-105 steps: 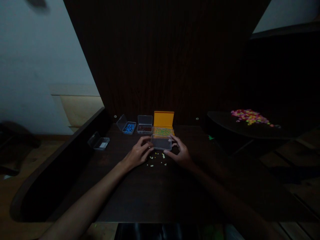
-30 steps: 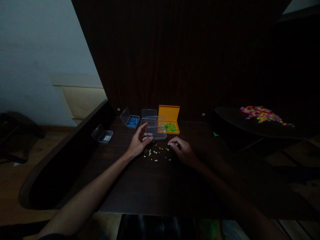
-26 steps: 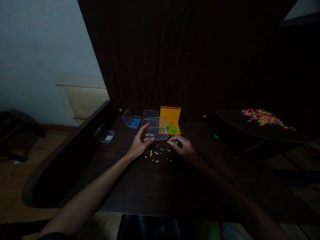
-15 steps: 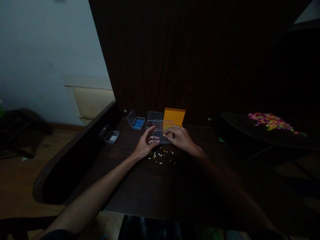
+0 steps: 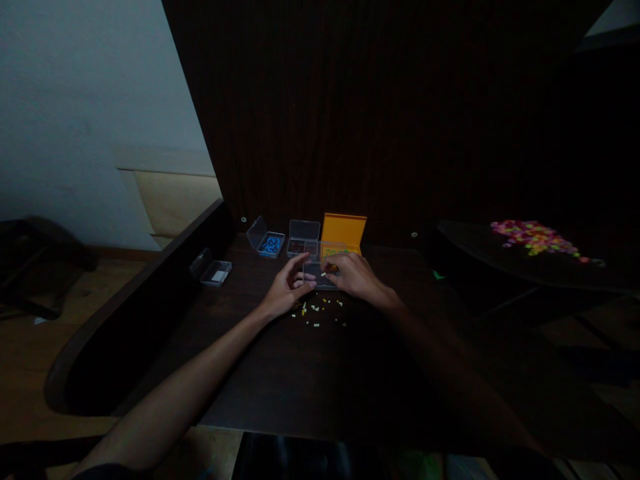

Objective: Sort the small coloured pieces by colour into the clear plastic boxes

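Note:
My left hand [image 5: 286, 292] grips the left side of a small clear plastic box [image 5: 315, 273] standing open on the dark desk. Over that box hovers my right hand [image 5: 353, 275], thumb and forefinger pinched on a tiny pale bead [image 5: 323, 274]. Several small loose beads [image 5: 316, 311], yellow and white, lie scattered on the desk just in front of both hands. Behind the clear box stands an orange box [image 5: 343, 233] with its lid up and green pieces inside.
Further back are a clear box of blue pieces [image 5: 270, 243] and one with dark pieces [image 5: 301, 239]. Another small open box [image 5: 214, 271] lies at the left. A heap of colourful beads [image 5: 535, 237] rests on a side shelf to the right. A dark panel rises behind the desk [image 5: 310, 373].
My right hand picked a bead from the scattered ones and carried it up over the clear box. My left hand has kept hold of the box, which now stands open.

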`<state>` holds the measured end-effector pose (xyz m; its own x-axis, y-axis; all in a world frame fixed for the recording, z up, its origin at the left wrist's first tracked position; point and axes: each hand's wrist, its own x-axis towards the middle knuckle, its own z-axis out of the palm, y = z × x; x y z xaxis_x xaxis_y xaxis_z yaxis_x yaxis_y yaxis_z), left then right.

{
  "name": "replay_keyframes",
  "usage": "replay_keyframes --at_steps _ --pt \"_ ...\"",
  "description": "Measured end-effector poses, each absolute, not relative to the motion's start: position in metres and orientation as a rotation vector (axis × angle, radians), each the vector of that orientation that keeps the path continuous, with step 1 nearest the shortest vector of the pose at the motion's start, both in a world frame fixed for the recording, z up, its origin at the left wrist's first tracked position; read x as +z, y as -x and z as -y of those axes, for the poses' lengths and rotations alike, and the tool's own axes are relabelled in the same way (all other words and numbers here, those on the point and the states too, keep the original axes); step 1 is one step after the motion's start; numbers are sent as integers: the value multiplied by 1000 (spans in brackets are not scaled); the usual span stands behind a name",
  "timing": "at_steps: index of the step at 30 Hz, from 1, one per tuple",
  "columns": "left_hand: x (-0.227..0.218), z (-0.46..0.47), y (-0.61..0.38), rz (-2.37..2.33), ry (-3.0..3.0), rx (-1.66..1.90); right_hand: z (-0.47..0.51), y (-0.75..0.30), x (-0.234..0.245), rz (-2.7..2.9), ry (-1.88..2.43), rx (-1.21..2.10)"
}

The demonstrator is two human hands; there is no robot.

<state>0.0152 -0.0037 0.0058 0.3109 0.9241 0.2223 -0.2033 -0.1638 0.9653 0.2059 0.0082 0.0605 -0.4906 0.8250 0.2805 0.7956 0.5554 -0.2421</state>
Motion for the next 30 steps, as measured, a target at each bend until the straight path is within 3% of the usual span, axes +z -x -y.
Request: replay_keyframes --at_steps 30 --pt "8 2 -12 -743 -1360 1166 -12 -212 62 2455 1271 180"
